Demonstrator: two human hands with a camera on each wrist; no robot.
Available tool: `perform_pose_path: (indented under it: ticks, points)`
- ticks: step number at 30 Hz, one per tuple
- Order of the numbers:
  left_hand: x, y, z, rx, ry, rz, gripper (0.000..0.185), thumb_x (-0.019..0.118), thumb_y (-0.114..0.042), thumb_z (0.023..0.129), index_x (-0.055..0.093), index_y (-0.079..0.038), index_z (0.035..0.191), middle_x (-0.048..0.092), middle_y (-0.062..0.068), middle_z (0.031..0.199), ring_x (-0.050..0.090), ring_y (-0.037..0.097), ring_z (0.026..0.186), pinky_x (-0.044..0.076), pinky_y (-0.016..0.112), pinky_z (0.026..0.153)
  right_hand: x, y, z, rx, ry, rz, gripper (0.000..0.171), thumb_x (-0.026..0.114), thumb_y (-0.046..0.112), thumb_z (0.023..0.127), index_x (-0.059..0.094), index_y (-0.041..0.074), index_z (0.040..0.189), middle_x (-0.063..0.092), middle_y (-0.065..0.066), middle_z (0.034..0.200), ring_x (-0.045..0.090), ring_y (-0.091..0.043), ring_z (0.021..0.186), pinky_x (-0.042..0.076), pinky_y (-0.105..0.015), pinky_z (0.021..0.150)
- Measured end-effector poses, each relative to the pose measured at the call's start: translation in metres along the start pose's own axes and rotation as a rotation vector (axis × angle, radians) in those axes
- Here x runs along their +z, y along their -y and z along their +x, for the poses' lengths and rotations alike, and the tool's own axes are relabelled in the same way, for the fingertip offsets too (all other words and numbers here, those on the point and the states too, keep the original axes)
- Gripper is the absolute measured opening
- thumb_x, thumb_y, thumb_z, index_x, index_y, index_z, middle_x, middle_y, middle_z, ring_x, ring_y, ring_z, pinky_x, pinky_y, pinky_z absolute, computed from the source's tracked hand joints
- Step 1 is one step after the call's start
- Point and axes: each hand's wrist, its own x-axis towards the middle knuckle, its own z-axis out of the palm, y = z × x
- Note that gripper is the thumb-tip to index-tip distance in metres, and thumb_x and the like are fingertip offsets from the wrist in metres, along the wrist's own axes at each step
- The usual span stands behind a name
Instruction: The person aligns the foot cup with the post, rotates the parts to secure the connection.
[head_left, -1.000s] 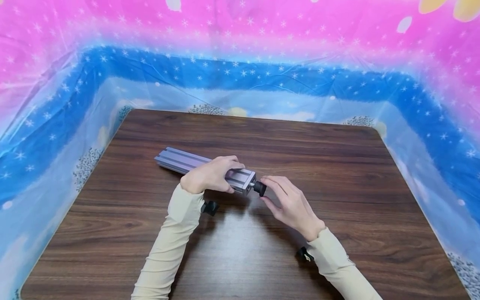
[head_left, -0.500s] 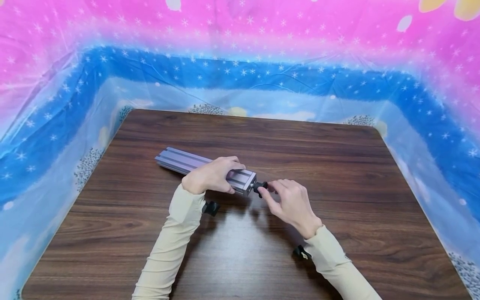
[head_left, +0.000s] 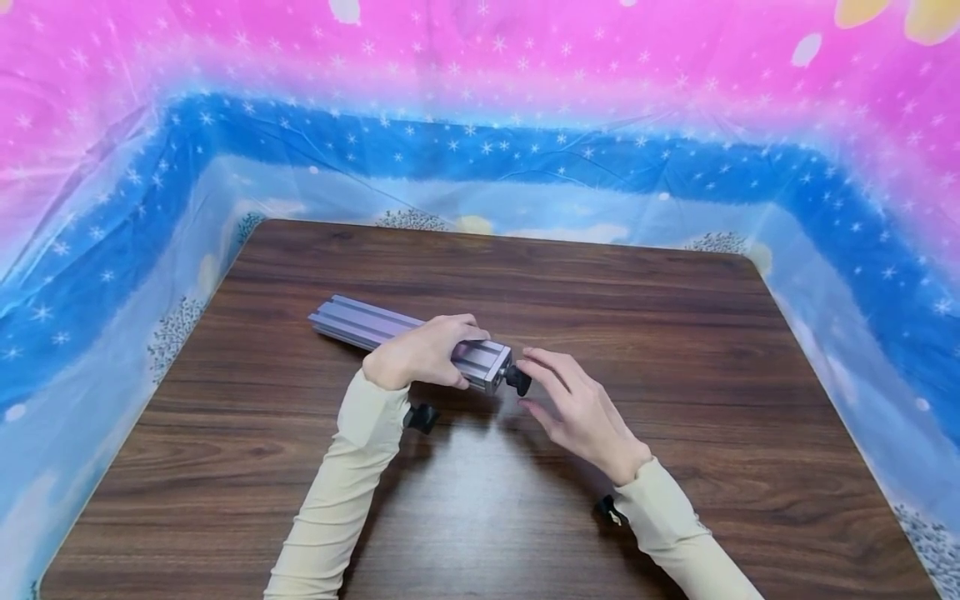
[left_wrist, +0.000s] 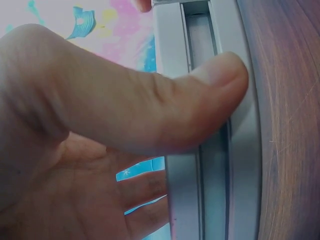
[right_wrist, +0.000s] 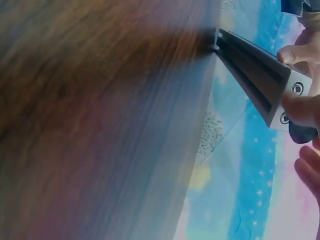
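Note:
A grooved silver aluminium profile [head_left: 363,323] lies slantwise over the table, its near right end capped by a plate. My left hand [head_left: 420,350] grips it near that end; in the left wrist view the thumb [left_wrist: 150,110] presses across the grooved side of the profile [left_wrist: 245,170]. From the end plate a black knob [head_left: 517,380] sticks out on a short metal stem. My right hand [head_left: 588,412] is spread around the knob, thumb below and fingers above, seemingly apart from it. In the right wrist view, the thumb partly covers the end plate, above the knob [right_wrist: 301,134].
The brown wood-grain table [head_left: 675,317] stretches around both hands. A pink and blue patterned cloth [head_left: 480,150] hangs behind and at both sides. Black wrist cameras [head_left: 422,418] are strapped at both cuffs and stand out near the tabletop.
Half a second ago my right fingers pinched the knob with the hand turned; now they have loosened and spread. The knob's orientation has changed. My left hand and the profile stay put.

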Motion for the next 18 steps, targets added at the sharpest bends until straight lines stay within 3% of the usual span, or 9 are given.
perform_pose_path:
  ticks: [5, 10, 14, 18]
  points:
    - [0.0004, 0.0010, -0.0008, 0.007, -0.001, -0.014, 0.059, 0.087, -0.005, 0.071, 0.067, -0.002, 0.127, 0.061, 0.009, 0.109, 0.057, 0.022, 0.093, 0.049, 0.034, 0.085, 0.0033, 0.0001, 0.0000, -0.026, -0.050, 0.008, 0.047, 0.079, 0.004, 0.081, 0.065, -0.002, 0.126, 0.066, -0.014, 0.122, 0.066, -0.025, 0.110, 0.054, -0.036, 0.093]
    - [0.0007, 0.0021, -0.0012, 0.020, -0.008, 0.003, 0.059, 0.087, -0.004, 0.071, 0.067, -0.002, 0.127, 0.061, 0.009, 0.107, 0.057, 0.022, 0.091, 0.049, 0.033, 0.084, 0.0051, 0.0001, 0.0002, 0.040, -0.064, -0.031, 0.043, 0.073, 0.026, 0.091, 0.066, -0.001, 0.123, 0.070, -0.010, 0.110, 0.069, -0.022, 0.096, 0.057, -0.036, 0.082]
    - [0.0015, 0.0024, -0.0010, 0.025, -0.011, 0.015, 0.060, 0.087, -0.005, 0.071, 0.067, -0.002, 0.127, 0.061, 0.009, 0.107, 0.056, 0.021, 0.090, 0.049, 0.034, 0.084, 0.0075, 0.0003, -0.0001, 0.099, -0.080, -0.060, 0.042, 0.064, 0.040, 0.097, 0.070, 0.000, 0.110, 0.071, -0.006, 0.091, 0.065, -0.017, 0.076, 0.055, -0.034, 0.066]
    - [0.0020, 0.0023, -0.0008, 0.020, -0.009, 0.013, 0.060, 0.087, -0.005, 0.071, 0.067, -0.002, 0.128, 0.061, 0.009, 0.108, 0.057, 0.021, 0.092, 0.050, 0.034, 0.086, 0.0088, 0.0017, 0.0014, 0.163, -0.086, -0.061, 0.040, 0.060, 0.044, 0.099, 0.072, 0.006, 0.092, 0.070, -0.001, 0.079, 0.064, -0.012, 0.066, 0.053, -0.032, 0.058]
